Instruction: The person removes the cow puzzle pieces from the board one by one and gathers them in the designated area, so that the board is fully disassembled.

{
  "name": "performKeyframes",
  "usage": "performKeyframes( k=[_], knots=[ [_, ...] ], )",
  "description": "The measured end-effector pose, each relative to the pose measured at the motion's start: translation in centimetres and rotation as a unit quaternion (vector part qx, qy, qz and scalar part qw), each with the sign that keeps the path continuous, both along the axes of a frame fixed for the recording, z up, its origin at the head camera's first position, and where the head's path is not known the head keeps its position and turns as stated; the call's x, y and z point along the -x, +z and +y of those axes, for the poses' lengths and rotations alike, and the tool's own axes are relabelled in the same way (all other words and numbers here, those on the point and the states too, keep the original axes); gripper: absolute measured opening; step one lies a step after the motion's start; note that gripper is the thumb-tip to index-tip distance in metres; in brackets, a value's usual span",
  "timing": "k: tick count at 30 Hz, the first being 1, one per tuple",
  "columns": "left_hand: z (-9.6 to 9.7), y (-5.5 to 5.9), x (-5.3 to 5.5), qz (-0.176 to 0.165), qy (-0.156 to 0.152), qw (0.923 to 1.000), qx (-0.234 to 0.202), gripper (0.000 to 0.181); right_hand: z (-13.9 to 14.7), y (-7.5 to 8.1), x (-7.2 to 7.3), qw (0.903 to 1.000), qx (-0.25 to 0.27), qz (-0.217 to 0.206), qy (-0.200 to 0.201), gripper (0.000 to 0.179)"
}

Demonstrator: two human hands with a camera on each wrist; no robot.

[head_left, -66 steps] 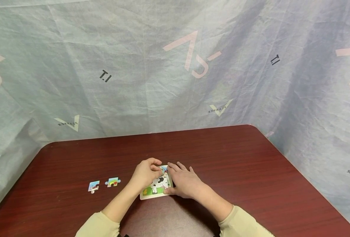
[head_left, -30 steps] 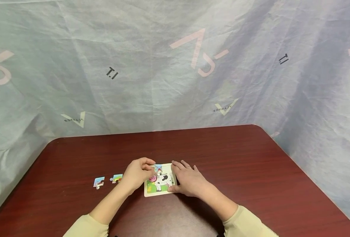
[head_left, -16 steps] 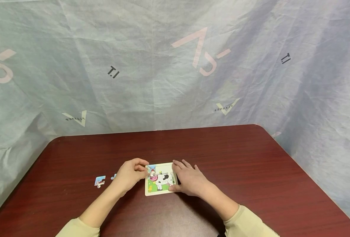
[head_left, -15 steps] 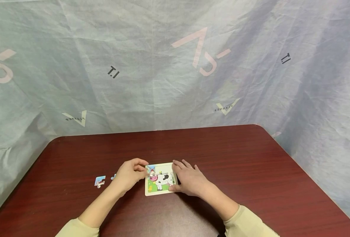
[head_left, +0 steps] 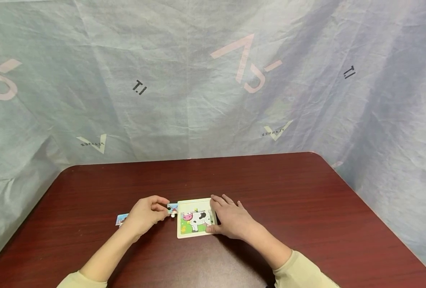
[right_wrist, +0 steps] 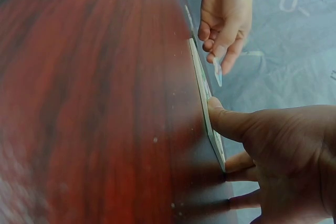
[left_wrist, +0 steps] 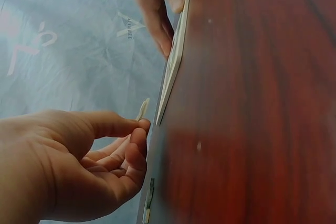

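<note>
My left hand (head_left: 144, 216) pinches a jigsaw piece (head_left: 171, 207) with a blue sky and a windmill between thumb and fingertips. In the left wrist view this piece (left_wrist: 143, 109) is seen edge-on, raised above the tabletop. It is just left of a square puzzle tray (head_left: 188, 207) showing a black-and-white cow on green grass; the tray's upper strip is bare and pale. My right hand (head_left: 229, 218) rests along the tray's right side. Its thumb (right_wrist: 220, 119) presses on the tray's face, and the other fingers are extended and spread at the edge.
Another jigsaw piece (head_left: 121, 219) lies on the table left of my left hand, partly covered by it. The dark red wooden table (head_left: 263, 180) has rounded far corners. A grey printed cloth (head_left: 184, 80) hangs behind and around it.
My left hand has moved left from over the tray, carrying the windmill piece out past the tray's left edge. It now covers more of the loose pieces. The right hand keeps its place on the tray.
</note>
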State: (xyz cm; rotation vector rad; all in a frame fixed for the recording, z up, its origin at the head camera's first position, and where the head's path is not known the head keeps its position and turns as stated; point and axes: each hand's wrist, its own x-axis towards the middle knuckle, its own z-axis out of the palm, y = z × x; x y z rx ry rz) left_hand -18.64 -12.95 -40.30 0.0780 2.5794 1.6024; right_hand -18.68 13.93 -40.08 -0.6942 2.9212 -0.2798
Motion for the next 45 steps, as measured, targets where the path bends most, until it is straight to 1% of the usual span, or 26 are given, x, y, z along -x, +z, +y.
performKeyframes(
  k=[8, 12, 17, 24, 29, 34, 45],
  knots=[
    [-0.8, -0.1, -0.3, 0.001, -0.003, 0.9993, 0.036, 0.03, 0.1, -0.1, -0.1, 1.0, 0.003, 0.001, 0.0, 0.084],
    [-1.0, 0.0, -0.4, 0.013, -0.012, 0.9982, 0.057, 0.03, 0.1, -0.1, -0.1, 1.0, 0.003, 0.0, 0.0, 0.084],
    [-1.2, 0.1, -0.4, 0.023, -0.018, 0.9972, 0.069, 0.028, 0.1, -0.1, 0.0, 1.0, 0.003, 0.0, 0.001, 0.084],
    [-1.3, 0.0, -0.4, 0.01, -0.01, 0.997, 0.077, 0.025, 0.0, -0.1, 0.0, 1.0, 0.002, -0.001, 0.001, 0.084],
    [-1.4, -0.1, -0.4, 0.009, -0.007, 0.9964, 0.084, 0.025, 0.0, -0.1, 0.0, 1.0, 0.0, 0.001, 0.0, 0.085],
    [-1.4, 0.1, -0.4, 0.008, -0.003, 0.9959, 0.09, 0.025, 0.0, -0.2, 0.0, 1.0, 0.001, 0.003, 0.0, 0.085],
    [-1.7, 0.3, -0.2, 0.026, 0.008, 0.9923, 0.12, 0.027, 0.0, -0.2, 0.0, 1.0, 0.0, 0.0, -0.004, 0.084]
  ],
)
